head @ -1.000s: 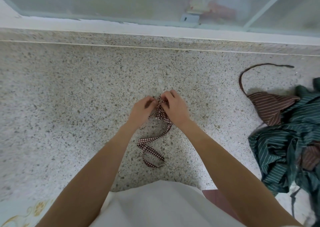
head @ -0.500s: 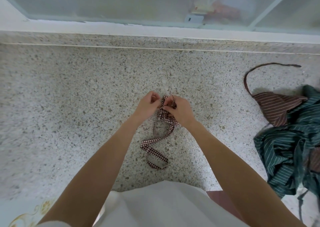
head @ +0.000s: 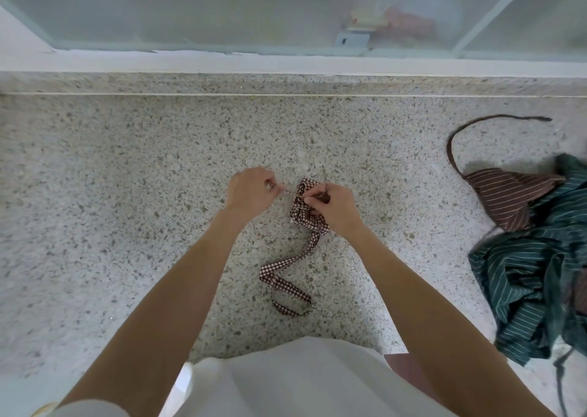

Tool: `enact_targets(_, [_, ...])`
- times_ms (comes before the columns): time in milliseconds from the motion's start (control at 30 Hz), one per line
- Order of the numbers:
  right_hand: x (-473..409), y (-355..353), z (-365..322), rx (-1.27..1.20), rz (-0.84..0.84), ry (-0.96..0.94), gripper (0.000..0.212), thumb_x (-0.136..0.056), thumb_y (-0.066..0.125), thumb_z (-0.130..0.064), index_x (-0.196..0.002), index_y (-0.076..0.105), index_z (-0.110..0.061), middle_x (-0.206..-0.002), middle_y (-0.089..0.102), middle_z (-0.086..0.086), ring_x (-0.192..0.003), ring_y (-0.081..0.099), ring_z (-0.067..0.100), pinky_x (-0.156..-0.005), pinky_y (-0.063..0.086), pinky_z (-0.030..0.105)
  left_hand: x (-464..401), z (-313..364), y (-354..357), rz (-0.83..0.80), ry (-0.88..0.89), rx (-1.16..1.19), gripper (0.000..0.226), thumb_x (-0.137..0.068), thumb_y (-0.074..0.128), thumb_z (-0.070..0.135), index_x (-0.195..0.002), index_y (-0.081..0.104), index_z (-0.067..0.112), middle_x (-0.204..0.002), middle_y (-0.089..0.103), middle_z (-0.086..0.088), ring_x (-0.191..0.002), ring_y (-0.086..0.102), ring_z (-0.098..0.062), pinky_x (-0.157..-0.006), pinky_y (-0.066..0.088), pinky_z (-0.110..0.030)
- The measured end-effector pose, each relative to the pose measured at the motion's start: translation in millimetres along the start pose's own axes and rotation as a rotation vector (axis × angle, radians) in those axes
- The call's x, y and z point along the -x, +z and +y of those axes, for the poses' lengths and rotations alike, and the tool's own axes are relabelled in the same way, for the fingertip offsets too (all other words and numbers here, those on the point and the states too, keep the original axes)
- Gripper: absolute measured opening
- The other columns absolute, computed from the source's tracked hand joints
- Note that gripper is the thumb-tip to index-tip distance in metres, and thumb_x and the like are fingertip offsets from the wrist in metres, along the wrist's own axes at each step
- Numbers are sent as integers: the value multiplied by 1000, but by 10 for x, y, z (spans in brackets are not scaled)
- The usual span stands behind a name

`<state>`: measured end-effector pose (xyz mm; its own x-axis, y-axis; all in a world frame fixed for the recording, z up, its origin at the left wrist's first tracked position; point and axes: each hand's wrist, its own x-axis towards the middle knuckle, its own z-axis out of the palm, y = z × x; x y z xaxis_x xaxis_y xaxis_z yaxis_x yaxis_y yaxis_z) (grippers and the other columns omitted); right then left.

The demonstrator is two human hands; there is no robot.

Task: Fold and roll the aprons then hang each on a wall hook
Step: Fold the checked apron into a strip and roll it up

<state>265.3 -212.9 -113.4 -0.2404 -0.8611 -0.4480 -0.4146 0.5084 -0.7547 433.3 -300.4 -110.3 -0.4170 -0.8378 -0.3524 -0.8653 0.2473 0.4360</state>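
Checked apron roll (head: pixel 305 205) lies mid-counter (head: pixel 127 194), gripped under right hand (head: pixel 333 208). Left hand (head: pixel 249 191) pinches tie string (head: pixel 287 190), drawn taut leftward, crosswise to the roll's axis. Loose strap (head: pixel 286 270) trails toward the person.

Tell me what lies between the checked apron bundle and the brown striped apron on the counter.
In the head view, only bare speckled counter lies between the checked apron bundle and the brown striped apron.
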Motion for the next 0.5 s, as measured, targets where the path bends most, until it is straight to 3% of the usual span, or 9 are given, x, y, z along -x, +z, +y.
enact_targets(133, [76, -75, -16, 46, 54, -13, 5, -83, 70, -12, -85, 74, -14, -94, 71, -1, -91, 63, 12, -90, 47, 25, 82, -85, 166, 76, -153, 41, 26, -89, 57, 41, -78, 65, 19, -76, 59, 8, -76, 59, -15, -88, 48, -40])
enact_targets(333, [78, -98, -76, 18, 209, 58, 6, -83, 70, -20, -88, 73, -22, -95, 71, -5, -85, 59, 6, -75, 42, 12, 145, -61, 248, 130, -160, 103, 24, -90, 55, 42, -80, 64, 22, -84, 63, 6, -74, 58, -14, -94, 43, -44])
enact_targets(433, [17, -78, -129, -247, 222, 132, 14, -81, 71, -19, -78, 71, -32, -94, 71, -7, -90, 64, 10, -86, 52, 28, 179, -41, 268, 91, -149, 105, 24, -91, 52, 42, -81, 62, 21, -84, 61, 4, -76, 59, -18, -73, 49, -34])
enact_targets(500, [5, -29, -139, -348, 168, 144, 15, -82, 70, -13, -79, 71, -28, -91, 73, -4, -91, 67, 14, -89, 53, 36, 210, -39, 290, 71, -164, 69, 23, -91, 52, 39, -82, 61, 20, -85, 62, 3, -76, 59, -19, -59, 43, -28])
